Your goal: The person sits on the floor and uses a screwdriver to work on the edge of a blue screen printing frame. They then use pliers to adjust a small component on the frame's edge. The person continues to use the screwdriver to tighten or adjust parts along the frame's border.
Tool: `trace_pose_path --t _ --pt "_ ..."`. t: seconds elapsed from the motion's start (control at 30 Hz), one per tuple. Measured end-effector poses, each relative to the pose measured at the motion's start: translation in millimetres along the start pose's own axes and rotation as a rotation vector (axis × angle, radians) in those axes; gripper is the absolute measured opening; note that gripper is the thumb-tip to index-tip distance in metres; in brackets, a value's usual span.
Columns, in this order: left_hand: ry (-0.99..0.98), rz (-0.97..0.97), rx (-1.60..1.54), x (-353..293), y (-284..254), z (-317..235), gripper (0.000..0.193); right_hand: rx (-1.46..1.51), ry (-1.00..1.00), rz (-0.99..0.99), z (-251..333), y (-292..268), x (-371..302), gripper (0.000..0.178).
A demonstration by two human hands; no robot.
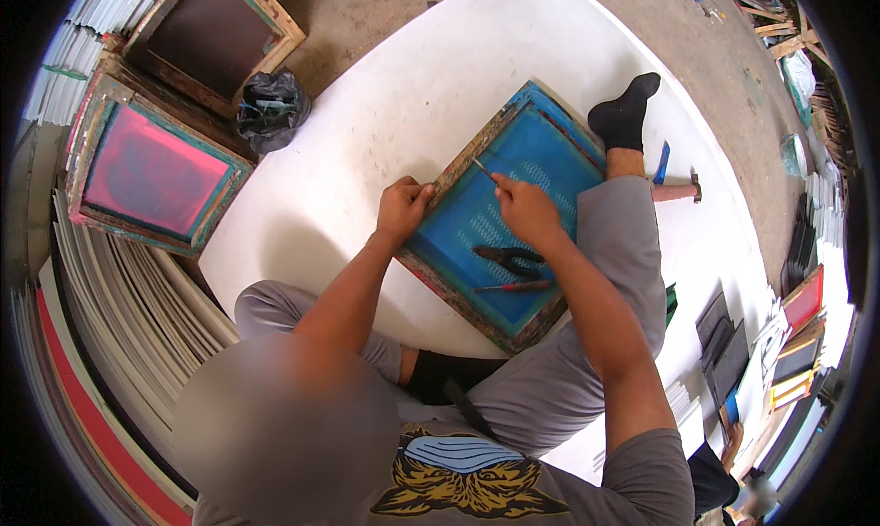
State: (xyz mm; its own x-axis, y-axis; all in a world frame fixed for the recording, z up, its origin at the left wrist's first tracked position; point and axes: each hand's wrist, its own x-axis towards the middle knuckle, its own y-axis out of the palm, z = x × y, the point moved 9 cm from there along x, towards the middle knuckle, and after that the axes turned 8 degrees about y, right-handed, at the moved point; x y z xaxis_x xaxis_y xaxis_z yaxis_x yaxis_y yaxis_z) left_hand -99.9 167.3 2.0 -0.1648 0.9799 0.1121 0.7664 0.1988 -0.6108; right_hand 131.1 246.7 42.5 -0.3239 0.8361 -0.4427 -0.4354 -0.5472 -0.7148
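Observation:
A wooden screen-printing frame (466,157) with blue mesh (532,146) lies slanted across my lap and the white surface. My left hand (403,212) is closed on its left edge, thumb on the wood. In my right hand (529,210), above the mesh, is a screwdriver-like tool (481,167) with a thin metal shaft; its handle is hidden in my fist. The tip points at the left rail. Black-handled pliers (518,262) and a screwdriver with a red handle (518,288) rest on the mesh near my right forearm.
A hammer (674,192) and a blue tool (662,162) lie right of my outstretched leg (623,224). At left stand a pink-meshed frame (156,173), a dark frame (215,36) and a black plastic bag (273,112). Stacked sheets (137,288) line the lower left. Another person's arm (731,448) shows at lower right.

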Motion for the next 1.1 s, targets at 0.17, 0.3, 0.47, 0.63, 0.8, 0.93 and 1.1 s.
trace_pose_path --t 0.17,0.3,0.47,0.63,0.8,0.93,1.1 --pt "-0.032 0.027 0.03 -2.0 4.5 10.6 0.032 0.34 0.078 0.115 -17.3 5.5 9.7 0.041" --pt "-0.066 0.048 -0.014 0.4 3.9 8.9 0.033 0.48 0.043 0.104 -26.9 16.4 14.0 0.042" --pt "-0.071 0.033 0.0 -1.4 1.3 11.3 0.03 0.849 0.463 0.381 -24.2 16.7 -3.0 0.042" --pt "-0.069 0.031 -0.055 -0.8 4.3 6.7 0.028 0.31 0.02 0.032 -14.6 -15.9 11.3 0.039" --pt "-0.062 0.067 -0.063 -1.2 5.8 10.0 0.032 0.11 -0.126 -0.098 -8.1 -17.0 10.1 0.037" --pt "-0.078 0.062 -0.072 -2.3 6.2 15.4 0.031 0.103 -0.045 -0.047 -5.6 -15.3 8.1 0.036" --pt "-0.073 0.049 -0.078 -1.9 5.1 13.3 0.03 0.053 -0.015 -0.043 2.6 -19.6 4.3 0.036"
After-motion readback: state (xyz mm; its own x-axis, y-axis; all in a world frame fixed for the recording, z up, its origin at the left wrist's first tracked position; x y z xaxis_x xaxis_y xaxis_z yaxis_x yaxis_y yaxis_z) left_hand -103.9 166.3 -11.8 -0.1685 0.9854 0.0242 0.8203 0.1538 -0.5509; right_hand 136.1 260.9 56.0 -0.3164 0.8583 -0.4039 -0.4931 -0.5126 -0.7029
